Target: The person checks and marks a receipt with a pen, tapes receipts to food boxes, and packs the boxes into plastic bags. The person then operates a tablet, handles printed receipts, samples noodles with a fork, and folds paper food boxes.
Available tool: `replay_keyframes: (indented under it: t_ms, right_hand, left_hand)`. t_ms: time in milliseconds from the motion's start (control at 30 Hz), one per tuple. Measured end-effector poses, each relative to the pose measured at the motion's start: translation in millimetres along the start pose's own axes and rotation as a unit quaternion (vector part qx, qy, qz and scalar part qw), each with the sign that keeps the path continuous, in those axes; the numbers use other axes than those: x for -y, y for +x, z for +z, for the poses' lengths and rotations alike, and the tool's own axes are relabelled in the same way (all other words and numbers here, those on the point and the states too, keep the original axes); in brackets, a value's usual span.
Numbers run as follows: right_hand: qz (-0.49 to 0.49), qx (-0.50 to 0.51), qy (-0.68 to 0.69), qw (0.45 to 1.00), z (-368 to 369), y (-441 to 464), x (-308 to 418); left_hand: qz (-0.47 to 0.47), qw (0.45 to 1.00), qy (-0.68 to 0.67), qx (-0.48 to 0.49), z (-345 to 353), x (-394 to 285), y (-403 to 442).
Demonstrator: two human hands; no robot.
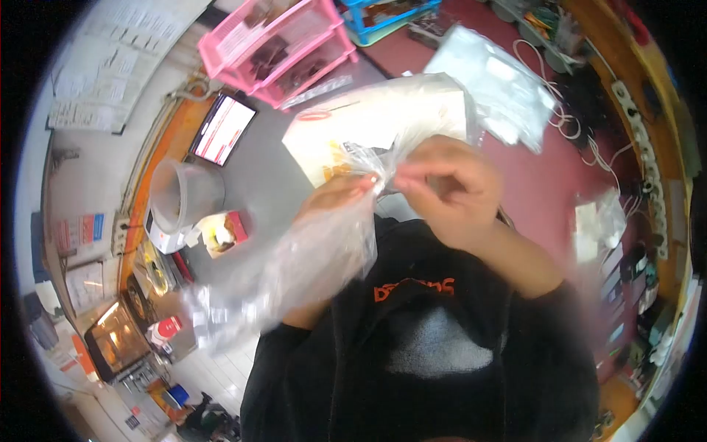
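Near the middle of the head view, a clear plastic bag (294,258) is gathered into a narrow twisted neck. My left hand (331,195) pinches that neck, and the loose film hangs over my left forearm, hiding part of it. On the other side, my right hand (460,188) has thumb and fingertips closed on the gathered film, close to my left fingers. Just beyond both hands lies a large white package (390,110) with orange print, with clear plastic around it. Whether the gathered film belongs to that wrapping I cannot tell.
A pink tiered basket (280,51) and a blue tray (390,15) stand at the back. Pale plastic-wrapped packs (497,88) lie back right beside white cables (563,110). At left are a screen (224,129), a translucent bucket (184,195) and a small red-and-white box (223,232).
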State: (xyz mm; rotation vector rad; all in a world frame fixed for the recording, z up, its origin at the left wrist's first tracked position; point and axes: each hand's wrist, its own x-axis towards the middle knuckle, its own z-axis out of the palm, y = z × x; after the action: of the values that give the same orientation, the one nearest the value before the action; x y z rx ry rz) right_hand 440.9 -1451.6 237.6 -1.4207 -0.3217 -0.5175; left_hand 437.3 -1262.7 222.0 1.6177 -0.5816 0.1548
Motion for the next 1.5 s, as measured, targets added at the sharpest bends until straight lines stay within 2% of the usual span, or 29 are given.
replay_keyframes:
  t_ms: [33, 67, 100, 167, 300, 367, 467, 600, 700, 767, 800, 867, 900, 967, 1000, 1033, 1067, 1133, 1200, 1267, 1300, 1333, 1367, 1400, 1467, 1500]
  right_hand:
    - [-0.065, 0.068, -0.057, 0.994, -17, 2, 17]
    - [-0.070, 0.059, -0.062, 0.994, -30, 1, 32]
    - [-0.095, 0.072, -0.080, 0.990, -42, -1, 46]
    - [-0.132, 0.083, -0.119, 0.981, -63, -7, 66]
    - [-0.136, 0.051, -0.137, 0.980, -98, -24, 88]
    - [-0.136, 0.042, -0.141, 0.980, -112, -31, 93]
    - [-0.135, 0.041, -0.132, 0.981, -132, -38, 96]
    - [-0.121, 0.039, -0.123, 0.984, -151, -46, 98]
    - [-0.093, 0.046, -0.091, 0.990, -163, -52, 96]
    - [0.064, 0.061, -0.037, 0.995, -172, -56, 97]
    - [0.070, 0.049, -0.054, 0.995, -178, -60, 91]
    - [0.222, 0.061, 0.114, 0.966, -193, -74, 69]
    - [0.222, 0.050, 0.101, 0.968, -203, -85, 63]
    - [0.134, 0.070, -0.049, 0.987, -220, -105, 48]
    - [0.131, 0.064, -0.053, 0.988, -226, -117, 40]
    - [0.110, 0.052, -0.152, 0.981, -233, -132, 31]
    - [0.089, 0.041, -0.250, 0.963, -239, -148, 23]
    - [0.138, 0.021, -0.303, 0.943, -257, -180, 3]
    - [0.227, -0.072, -0.287, 0.928, -265, -208, -2]
    - [0.301, -0.166, -0.302, 0.889, -272, -235, -14]
    - [0.301, -0.152, -0.303, 0.891, -276, -248, -24]
    - [0.344, -0.199, -0.266, 0.878, -278, -260, -35]
    - [0.387, -0.244, -0.229, 0.859, -277, -264, -40]
    - [0.390, -0.225, -0.233, 0.862, -271, -262, -42]
    - [0.423, -0.241, -0.198, 0.851, -252, -256, -45]
    - [0.426, -0.219, -0.200, 0.855, -243, -253, -48]
  left_hand:
    - [0.025, 0.999, 0.022, 0.021, 13, -5, 2]
    - [0.051, 0.997, 0.044, 0.041, 26, -10, 3]
    - [0.095, 0.994, -0.044, 0.002, 44, -8, 1]
    - [0.137, 0.981, -0.136, -0.028, 70, -10, 0]
    - [0.213, 0.950, -0.227, 0.043, 106, -22, 6]
    - [0.229, 0.938, -0.250, 0.067, 117, -25, 6]
    - [0.201, 0.935, -0.269, 0.114, 131, -26, 5]
    - [0.201, 0.948, -0.225, 0.106, 151, -30, 1]
    - [0.187, 0.956, -0.180, 0.138, 157, -35, 4]
    - [0.180, 0.959, -0.113, 0.188, 160, -35, 13]
    - [0.179, 0.956, -0.087, 0.215, 166, -33, 18]
    - [0.184, 0.948, -0.079, 0.247, 177, -21, 20]
    - [-0.036, 0.958, -0.187, 0.214, 178, -4, 10]
    - [0.009, 0.970, -0.039, 0.240, 195, 32, 10]
    - [0.033, 0.967, 0.034, 0.250, 208, 38, 14]
    - [-0.143, 0.972, -0.115, 0.149, 231, 40, 9]
    - [-0.313, 0.914, -0.255, 0.037, 253, 36, 12]
    - [-0.368, 0.894, -0.249, 0.066, 277, 63, 28]
    - [-0.386, 0.878, -0.268, 0.094, 300, 90, 45]
    - [-0.391, 0.865, -0.255, 0.185, 330, 98, 59]
    - [-0.386, 0.860, -0.254, 0.216, 347, 102, 60]
    - [-0.381, 0.856, -0.252, 0.243, 363, 106, 59]
    - [-0.334, 0.861, -0.223, 0.313, 373, 108, 60]
    - [-0.285, 0.859, -0.192, 0.378, 382, 109, 58]
    - [-0.167, 0.863, -0.374, 0.297, 399, 101, 36]
    - [-0.168, 0.852, -0.382, 0.317, 394, 94, 29]
